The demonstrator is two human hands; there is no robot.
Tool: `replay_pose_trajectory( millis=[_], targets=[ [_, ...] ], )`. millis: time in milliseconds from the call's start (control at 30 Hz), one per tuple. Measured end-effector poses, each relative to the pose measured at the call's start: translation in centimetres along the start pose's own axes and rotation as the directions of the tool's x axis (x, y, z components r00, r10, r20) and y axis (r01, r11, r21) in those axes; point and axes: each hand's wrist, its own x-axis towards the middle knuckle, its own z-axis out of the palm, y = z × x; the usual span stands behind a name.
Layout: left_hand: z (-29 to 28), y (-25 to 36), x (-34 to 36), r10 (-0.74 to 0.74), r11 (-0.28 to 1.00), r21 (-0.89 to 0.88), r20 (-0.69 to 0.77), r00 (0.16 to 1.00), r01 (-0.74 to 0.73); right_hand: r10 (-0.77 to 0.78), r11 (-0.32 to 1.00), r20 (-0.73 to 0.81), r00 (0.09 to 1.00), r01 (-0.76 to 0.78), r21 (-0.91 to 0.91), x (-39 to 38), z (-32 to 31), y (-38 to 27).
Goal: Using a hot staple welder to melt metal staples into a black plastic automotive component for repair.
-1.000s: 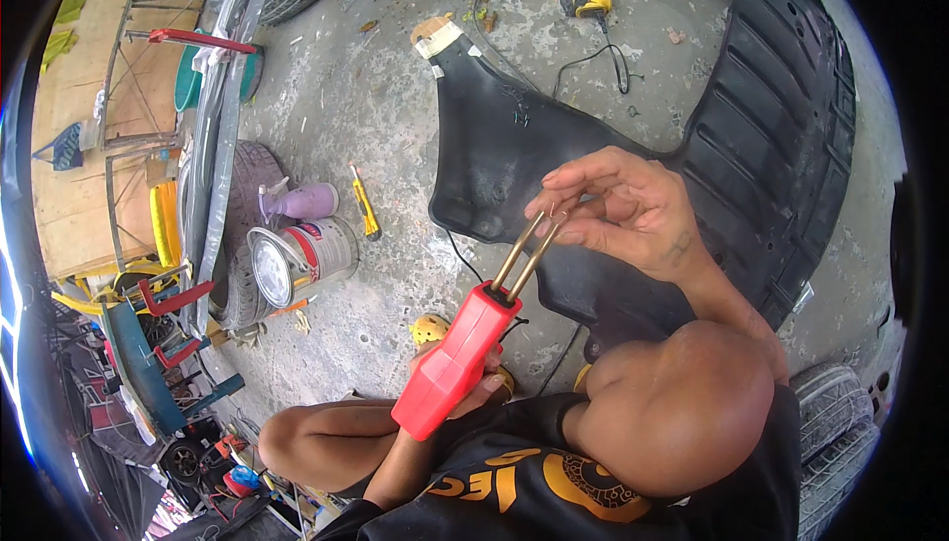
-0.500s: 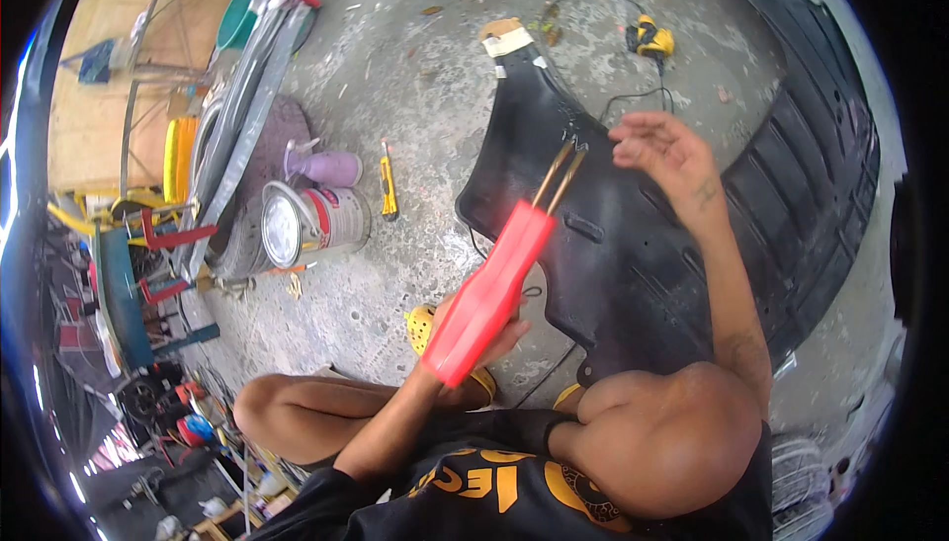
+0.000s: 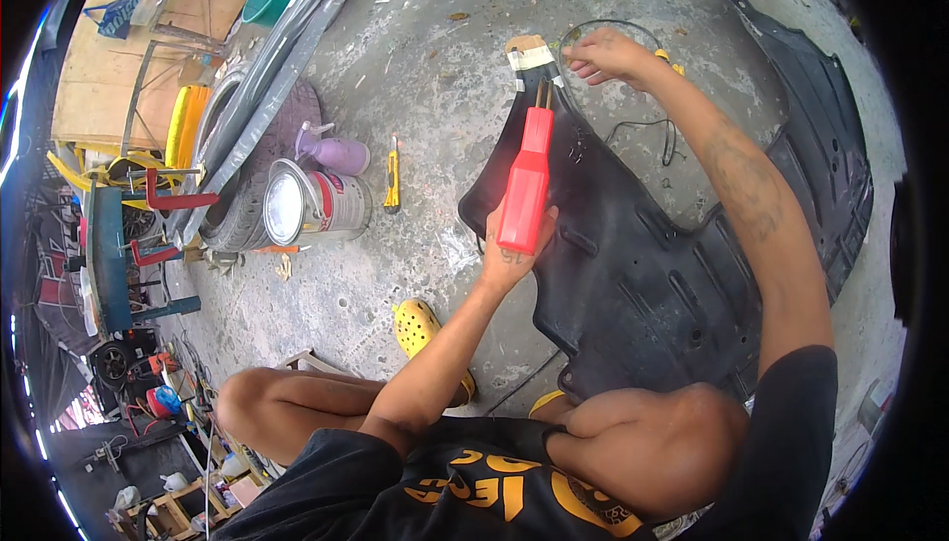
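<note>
My left hand (image 3: 524,235) is wrapped round a red hot stapler (image 3: 526,175) with two brass prongs. The prongs point away from me, over the narrow far arm of a black plastic car panel (image 3: 633,274). Whether they touch the panel, I cannot tell. Strips of pale tape (image 3: 532,58) and a piece of brown card cover that arm's tip. Just right of the tape, my right hand (image 3: 603,57) reaches out, fingers loosely bent and apart, with nothing visible in them. Small metal marks show on the panel beside the stapler.
Left of the panel, a yellow utility knife (image 3: 392,175), a purple spray bottle (image 3: 336,154) and a paint can (image 3: 316,203) are on the concrete floor. A yellow power tool (image 3: 668,60) is partly behind my right arm. Tyres, clamps and a bench stand at the left.
My left hand has carried the hot stapler farther out, toward the panel's taped tip. My right hand has also moved outward, from beside the panel's middle to beside the tape.
</note>
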Motion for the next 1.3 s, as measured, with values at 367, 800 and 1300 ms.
replay_pose_trajectory(
  millis=[367, 800, 1300],
  targets=[
    [1.2, -2.3, 2.4, 0.138, 0.989, 0.057, -0.100, 0.985, -0.133, 0.172, 0.942, 0.060, 0.983, -0.182, 0.282, 2.7, 4.1, 0.3],
    [1.8, -1.9, 3.2, 0.054, 0.998, 0.030, -0.092, 0.994, -0.052, 0.156, 0.951, -0.008, 0.988, -0.148, 0.271, 1.6, 4.0, -0.2],
    [1.6, -2.1, 3.1, 0.024, 0.999, 0.036, -0.121, 0.992, -0.019, 0.132, 0.939, 0.049, 0.990, -0.141, 0.313, 2.6, 3.5, 0.4]
  ],
)
